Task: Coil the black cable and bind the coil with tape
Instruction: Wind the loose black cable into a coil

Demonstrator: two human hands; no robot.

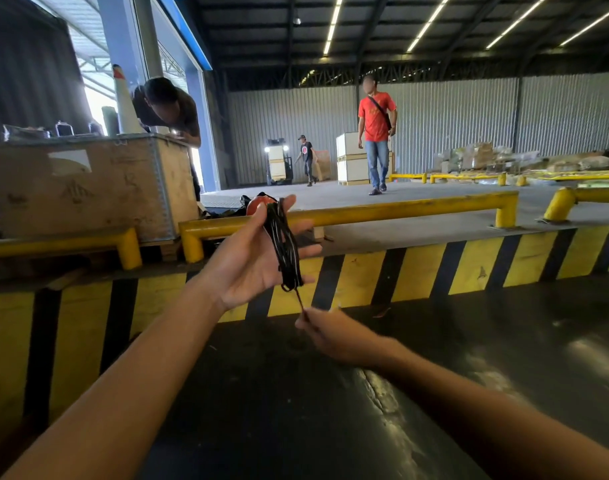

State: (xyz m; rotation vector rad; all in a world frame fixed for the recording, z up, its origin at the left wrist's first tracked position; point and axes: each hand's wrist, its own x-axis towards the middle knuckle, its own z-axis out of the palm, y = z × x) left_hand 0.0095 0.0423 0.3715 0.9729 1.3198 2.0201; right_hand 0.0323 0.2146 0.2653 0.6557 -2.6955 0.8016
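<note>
The black cable [285, 251] is wound in several loops around my left hand [251, 258], which is raised palm up with fingers spread inside the coil. A short free end of the cable hangs from the bottom of the coil. My right hand [325, 332] sits just below and pinches that free end between its fingertips. A red rounded object [258, 205] shows just behind my left hand's fingertips; I cannot tell what it is. No tape is visible.
A loading dock edge with yellow and black stripes [417, 268] and yellow rails [400, 205] runs ahead. A wooden crate [88, 185] stands at the left with a person [168, 105] leaning on it. A person in red [377, 133] walks closer; another stands farther back.
</note>
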